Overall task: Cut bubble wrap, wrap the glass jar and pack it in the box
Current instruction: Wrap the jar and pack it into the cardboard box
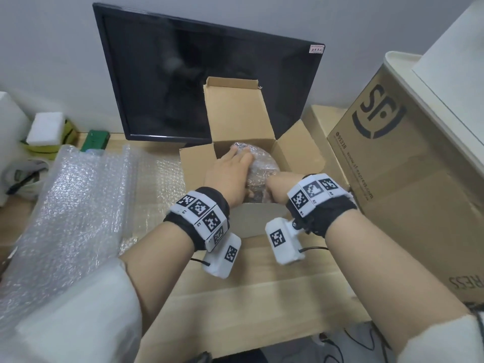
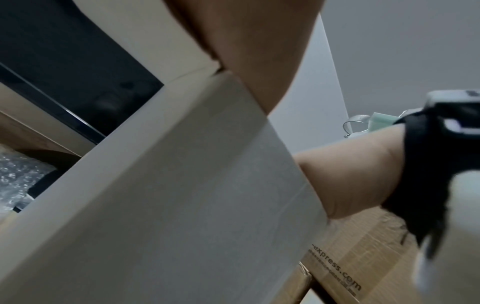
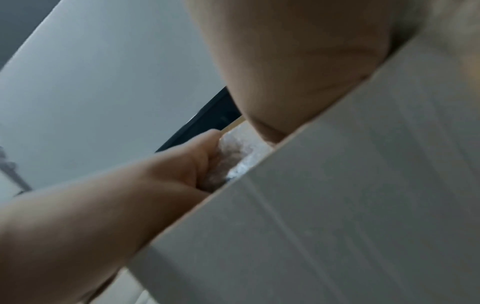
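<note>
Bubble-wrapped jar [image 1: 258, 163] between both hands [image 1: 230, 176]

A plain pale grey wall [image 1: 52, 43] was seen across the top of the frame. A dark, switched-off monitor [image 1: 199, 82] was leaned against it at upper centre, with a small sticker on its upper right corner. A light wooden desk surface [image 1: 262, 297] was spread over the lower half. At the right, a large brown shipping carton [image 1: 408, 163] with a printed logo was stood, with a white board on top. At the far left, white foam blocks [image 1: 47, 127] and a green item [image 1: 95, 140] were noted. Lighting was even and soft.
</note>
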A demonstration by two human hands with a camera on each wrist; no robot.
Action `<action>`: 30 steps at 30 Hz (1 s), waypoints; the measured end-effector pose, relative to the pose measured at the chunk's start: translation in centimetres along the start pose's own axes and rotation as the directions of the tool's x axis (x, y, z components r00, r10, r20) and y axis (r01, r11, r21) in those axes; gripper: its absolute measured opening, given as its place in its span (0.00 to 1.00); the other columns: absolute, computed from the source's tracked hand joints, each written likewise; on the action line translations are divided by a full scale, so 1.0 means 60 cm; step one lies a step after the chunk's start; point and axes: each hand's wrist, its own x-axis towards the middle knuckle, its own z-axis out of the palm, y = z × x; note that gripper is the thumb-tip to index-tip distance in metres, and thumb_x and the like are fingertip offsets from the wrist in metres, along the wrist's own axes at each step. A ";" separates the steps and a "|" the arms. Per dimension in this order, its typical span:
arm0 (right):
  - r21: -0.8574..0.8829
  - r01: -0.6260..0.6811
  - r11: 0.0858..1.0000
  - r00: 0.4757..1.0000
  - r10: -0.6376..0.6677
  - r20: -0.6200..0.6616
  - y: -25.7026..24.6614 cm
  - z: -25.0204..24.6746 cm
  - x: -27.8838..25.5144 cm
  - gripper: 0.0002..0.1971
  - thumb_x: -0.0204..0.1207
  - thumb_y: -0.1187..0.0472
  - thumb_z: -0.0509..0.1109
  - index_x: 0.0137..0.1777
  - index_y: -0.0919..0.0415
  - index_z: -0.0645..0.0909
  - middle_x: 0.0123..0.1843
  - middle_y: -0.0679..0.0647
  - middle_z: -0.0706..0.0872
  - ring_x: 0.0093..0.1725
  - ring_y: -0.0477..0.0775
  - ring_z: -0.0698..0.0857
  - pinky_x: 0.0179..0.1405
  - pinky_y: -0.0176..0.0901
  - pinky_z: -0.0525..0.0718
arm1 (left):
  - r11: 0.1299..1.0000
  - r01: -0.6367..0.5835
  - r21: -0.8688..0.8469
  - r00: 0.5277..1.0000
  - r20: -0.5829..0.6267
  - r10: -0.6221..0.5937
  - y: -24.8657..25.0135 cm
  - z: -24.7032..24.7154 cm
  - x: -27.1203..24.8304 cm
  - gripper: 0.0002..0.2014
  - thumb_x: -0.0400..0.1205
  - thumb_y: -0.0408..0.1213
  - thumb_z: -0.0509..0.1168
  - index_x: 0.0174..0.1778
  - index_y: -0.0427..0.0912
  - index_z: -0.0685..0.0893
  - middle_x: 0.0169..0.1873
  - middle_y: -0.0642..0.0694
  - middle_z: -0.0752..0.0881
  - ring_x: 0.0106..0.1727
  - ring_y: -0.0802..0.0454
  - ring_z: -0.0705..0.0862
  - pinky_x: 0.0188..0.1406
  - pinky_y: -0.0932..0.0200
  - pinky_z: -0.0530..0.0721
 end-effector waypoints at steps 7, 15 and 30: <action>0.038 0.089 0.995 0.957 -0.074 -0.282 0.019 -0.038 -0.095 0.15 0.77 0.47 0.67 0.59 0.51 0.84 0.54 0.52 0.83 0.58 0.55 0.80 0.48 0.45 0.76 | 0.998 0.056 0.002 0.998 0.036 -0.056 0.004 -0.005 0.001 0.40 0.70 0.40 0.75 0.76 0.41 0.62 0.77 0.44 0.67 0.81 0.47 0.59 0.75 0.53 0.65; -0.060 0.197 0.979 0.980 -0.199 -0.025 0.005 -0.007 -0.082 0.33 0.73 0.30 0.56 0.36 0.64 0.77 0.36 0.53 0.79 0.40 0.52 0.78 0.37 0.44 0.74 | 0.957 0.204 0.208 0.904 0.336 -0.266 0.057 -0.075 0.030 0.30 0.68 0.55 0.72 0.62 0.46 0.73 0.46 0.50 0.80 0.46 0.48 0.79 0.41 0.55 0.75; 0.899 0.395 0.190 0.852 0.290 -0.436 0.205 0.034 0.101 0.10 0.81 0.66 0.60 0.43 0.58 0.82 0.39 0.56 0.84 0.30 0.42 0.81 0.32 0.34 0.77 | 0.929 0.311 0.203 0.883 0.299 -0.361 0.070 -0.075 0.067 0.29 0.65 0.53 0.76 0.61 0.49 0.78 0.38 0.54 0.73 0.45 0.49 0.74 0.39 0.55 0.71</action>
